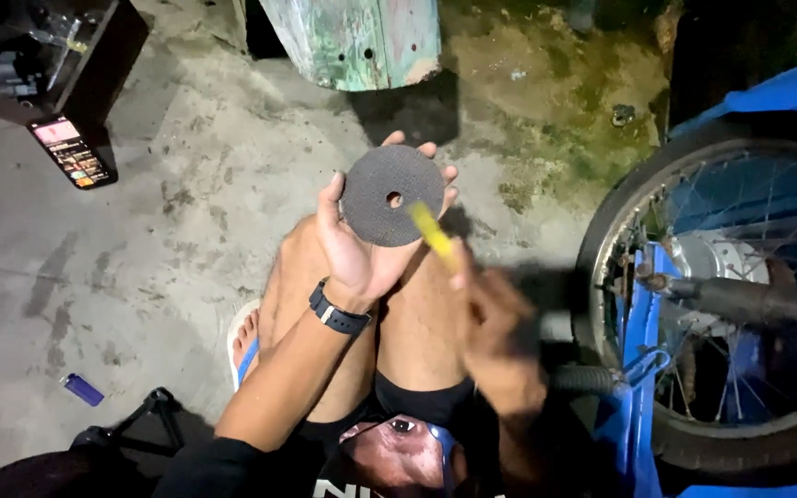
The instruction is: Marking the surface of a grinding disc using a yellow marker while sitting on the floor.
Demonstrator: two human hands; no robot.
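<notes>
My left hand (354,244) is raised above my knees and holds a dark round abrasive disc (392,195) with a small centre hole, flat against the palm and fingers. A black watch sits on that wrist. My right hand (500,332) is blurred with motion just right of it and grips a thin yellow stick-like tool (432,231), whose tip reaches the lower right edge of the disc.
A spoked motorcycle wheel (694,304) with a blue frame stands close on the right. On the concrete floor lie a lit phone (73,152) at the upper left and a purple lighter (82,389) at the lower left. A worn painted wooden post (362,41) stands ahead.
</notes>
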